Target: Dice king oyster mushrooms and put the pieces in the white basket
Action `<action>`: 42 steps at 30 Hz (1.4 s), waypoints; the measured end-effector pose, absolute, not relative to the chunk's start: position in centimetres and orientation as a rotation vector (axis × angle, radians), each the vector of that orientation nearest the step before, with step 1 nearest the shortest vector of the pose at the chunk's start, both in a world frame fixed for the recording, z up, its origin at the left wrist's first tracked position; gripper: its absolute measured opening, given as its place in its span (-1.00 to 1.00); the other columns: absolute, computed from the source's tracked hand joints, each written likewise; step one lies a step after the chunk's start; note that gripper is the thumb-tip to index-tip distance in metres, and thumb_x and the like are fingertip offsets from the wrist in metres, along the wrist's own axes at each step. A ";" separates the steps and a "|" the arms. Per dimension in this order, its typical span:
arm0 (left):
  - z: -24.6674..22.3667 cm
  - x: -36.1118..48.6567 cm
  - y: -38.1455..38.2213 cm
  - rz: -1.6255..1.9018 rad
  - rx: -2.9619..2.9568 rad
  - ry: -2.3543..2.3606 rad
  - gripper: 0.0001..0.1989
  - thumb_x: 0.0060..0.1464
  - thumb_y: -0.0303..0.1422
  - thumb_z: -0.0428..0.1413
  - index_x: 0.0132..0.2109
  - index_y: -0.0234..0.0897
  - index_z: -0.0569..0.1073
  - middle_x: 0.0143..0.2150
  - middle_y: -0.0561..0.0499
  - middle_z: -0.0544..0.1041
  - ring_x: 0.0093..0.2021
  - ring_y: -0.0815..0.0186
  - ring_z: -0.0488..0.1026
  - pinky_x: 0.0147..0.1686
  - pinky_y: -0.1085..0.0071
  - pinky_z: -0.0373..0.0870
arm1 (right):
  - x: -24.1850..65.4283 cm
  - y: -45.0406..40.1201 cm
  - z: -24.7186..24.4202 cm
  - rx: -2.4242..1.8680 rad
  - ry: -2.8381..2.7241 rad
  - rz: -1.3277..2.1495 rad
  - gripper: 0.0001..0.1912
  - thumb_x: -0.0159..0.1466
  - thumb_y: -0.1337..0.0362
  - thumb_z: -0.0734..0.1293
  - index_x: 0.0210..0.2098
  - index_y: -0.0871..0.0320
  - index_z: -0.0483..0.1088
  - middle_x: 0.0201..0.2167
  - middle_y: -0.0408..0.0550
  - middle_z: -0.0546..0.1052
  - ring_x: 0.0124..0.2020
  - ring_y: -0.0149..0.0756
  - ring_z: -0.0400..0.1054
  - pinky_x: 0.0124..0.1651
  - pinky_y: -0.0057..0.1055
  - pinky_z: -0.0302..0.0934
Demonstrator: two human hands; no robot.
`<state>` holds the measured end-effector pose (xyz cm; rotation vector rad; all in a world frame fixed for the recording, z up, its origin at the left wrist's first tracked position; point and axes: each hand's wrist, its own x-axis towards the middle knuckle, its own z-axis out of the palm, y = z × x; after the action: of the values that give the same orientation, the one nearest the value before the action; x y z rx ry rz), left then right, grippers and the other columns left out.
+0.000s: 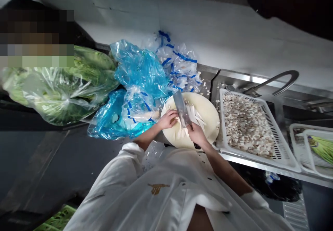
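Observation:
A round cream cutting board lies in front of me at the counter's near edge. My right hand is closed round the handle of a cleaver, whose broad blade stands over the board pointing away from me. Just left of the blade, my left hand rests with bent fingers on pale pieces that look like king oyster mushroom; my fingers partly hide them. Long white mushroom strips lie to the right of the blade. Small pale bits are scattered near the board.
Right of the board, a white perforated basket holds diced mushroom under a curved faucet. More baskets stand farther right, one with green stalks. Blue plastic bags, clear bags and bagged leafy greens crowd the left. Another person is at far left.

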<state>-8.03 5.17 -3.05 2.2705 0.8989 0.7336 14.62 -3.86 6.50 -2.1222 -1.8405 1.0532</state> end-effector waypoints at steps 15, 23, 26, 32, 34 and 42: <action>-3.2 5.1 -2.6 0.825 1.217 1.986 0.02 0.26 0.16 0.15 0.58 -0.30 -0.06 0.63 -0.31 -0.06 0.65 -0.08 -0.22 0.60 -0.03 -0.14 | 25.0 -9.5 6.8 -2.503 -1.917 0.936 -0.70 0.55 0.27 0.14 0.07 0.20 0.46 -0.21 0.15 0.67 -0.18 -0.16 0.58 -0.19 -0.41 0.19; -3.3 7.8 1.8 0.624 1.472 2.055 0.39 -0.04 0.00 0.42 0.58 -0.41 -0.31 0.61 -0.54 -0.19 0.64 -0.29 -0.28 0.54 -0.14 -0.01 | 24.3 -12.8 5.0 -1.932 -1.485 1.599 -0.76 0.53 0.30 0.11 -0.06 0.14 0.39 -0.34 -0.06 0.62 -0.48 -0.35 0.49 -0.35 -0.49 0.17; -3.0 7.0 2.2 0.472 1.575 1.996 0.47 -0.08 -0.01 0.46 0.59 -0.33 -0.39 0.61 -0.55 -0.22 0.62 -0.29 -0.12 0.49 -0.16 0.13 | 27.5 -13.9 4.3 -1.793 -1.278 1.754 -0.73 0.53 0.22 0.07 -0.12 0.09 0.37 -0.50 -0.23 0.50 -0.62 -0.38 0.38 -0.45 -0.50 0.13; -1.4 5.9 4.6 0.167 1.909 1.704 0.49 -0.18 -0.05 0.50 0.62 -0.11 -0.33 0.63 -0.41 -0.12 0.57 -0.22 0.08 0.42 -0.17 0.27 | 31.8 -14.5 4.5 -1.996 -1.333 1.393 -0.72 0.51 0.20 0.12 -0.15 0.12 0.43 -0.34 -0.01 0.62 -0.28 -0.19 0.55 -0.23 -0.42 0.22; -0.2 4.9 6.1 0.087 2.035 1.543 0.47 -0.21 -0.04 0.51 0.62 -0.06 -0.25 0.62 -0.35 -0.04 0.54 -0.22 0.17 0.37 -0.19 0.34 | 32.7 -13.5 5.1 -2.034 -1.419 1.317 -0.70 0.52 0.19 0.13 -0.13 0.13 0.46 -0.23 0.07 0.65 -0.15 -0.15 0.56 -0.17 -0.41 0.21; 1.6 3.7 6.9 0.001 2.203 1.427 0.30 -0.15 0.15 0.45 0.58 -0.07 -0.01 0.57 -0.32 0.13 0.50 -0.19 0.25 0.30 -0.10 0.43 | 36.1 -5.9 7.7 -2.185 -1.836 1.030 -0.64 0.54 0.20 0.16 0.05 0.22 0.52 -0.04 0.24 0.67 0.00 -0.06 0.57 -0.07 -0.35 0.24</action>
<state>3.70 6.90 1.64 2.2029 1.4270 0.0010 36.14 -5.90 7.65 -2.1848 -1.8363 1.0296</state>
